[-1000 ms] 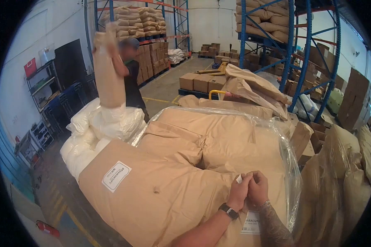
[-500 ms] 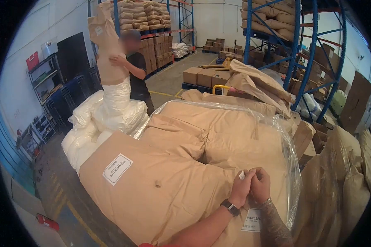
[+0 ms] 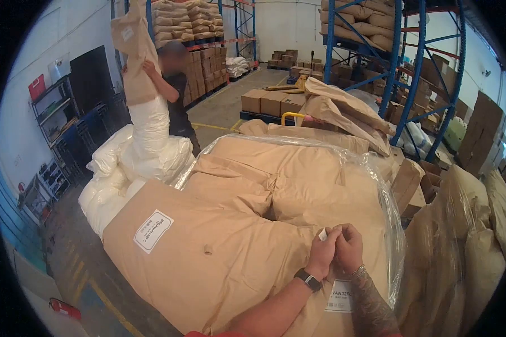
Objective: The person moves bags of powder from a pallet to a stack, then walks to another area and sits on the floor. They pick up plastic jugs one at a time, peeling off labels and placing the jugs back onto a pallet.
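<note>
My left hand (image 3: 322, 254), with a dark watch on its wrist, and my right hand (image 3: 348, 250) are pressed together over the near edge of a large brown paper sack (image 3: 208, 264). Between their fingertips they pinch a small white strip (image 3: 322, 234) at the sack's end. The sack lies on its side on top of a stack of similar sacks (image 3: 298, 174) wrapped in clear plastic film. A white label (image 3: 153, 231) is stuck on the sack's left part, another label (image 3: 339, 299) shows under my wrists.
At the back left another person (image 3: 174, 90) pulls a brown paper sack (image 3: 135, 56) up off a white inner bag (image 3: 150, 126) on a pile of white bags (image 3: 118, 180). Blue pallet racks (image 3: 396, 62) with sacks and cardboard boxes (image 3: 267, 101) stand behind. Empty paper sacks (image 3: 466, 236) are heaped at right.
My hands stay together on the white strip. The other person has lifted the brown sack higher, baring more of the white bag. The view shifted slightly.
</note>
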{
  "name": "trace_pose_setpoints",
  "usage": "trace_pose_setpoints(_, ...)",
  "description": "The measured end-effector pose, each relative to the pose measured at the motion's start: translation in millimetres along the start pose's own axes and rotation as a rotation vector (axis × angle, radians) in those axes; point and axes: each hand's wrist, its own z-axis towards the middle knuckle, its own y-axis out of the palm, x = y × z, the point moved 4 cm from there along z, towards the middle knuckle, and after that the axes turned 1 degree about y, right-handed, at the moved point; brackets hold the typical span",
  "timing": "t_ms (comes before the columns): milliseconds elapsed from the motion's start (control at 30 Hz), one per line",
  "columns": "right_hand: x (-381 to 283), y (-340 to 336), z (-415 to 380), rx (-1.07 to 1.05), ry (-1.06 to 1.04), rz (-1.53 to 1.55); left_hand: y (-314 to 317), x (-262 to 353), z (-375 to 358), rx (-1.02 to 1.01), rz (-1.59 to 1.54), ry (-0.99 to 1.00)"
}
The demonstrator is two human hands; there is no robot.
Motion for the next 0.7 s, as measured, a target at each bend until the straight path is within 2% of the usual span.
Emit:
trace_pose_setpoints(200, -4, -1, -1, 0.002, -0.026, -0.053, 0, 3, -1, -0.027, 0.003, 0.033)
trace_pose_setpoints(300, -8, 2, -2, -0.001, -0.053, -0.02, 7, 9, -6, 0.052, 0.012, 0.012)
trace_pose_setpoints(500, 4, 1, 0, 0.008, 0.025, 0.094, 3, 3, 0, -0.008, -0.04, 0.033)
trace_pose_setpoints(700, -3, -1, -1, 0.02, -0.026, -0.051, 4, 2, -1, 0.017, -0.036, 0.029)
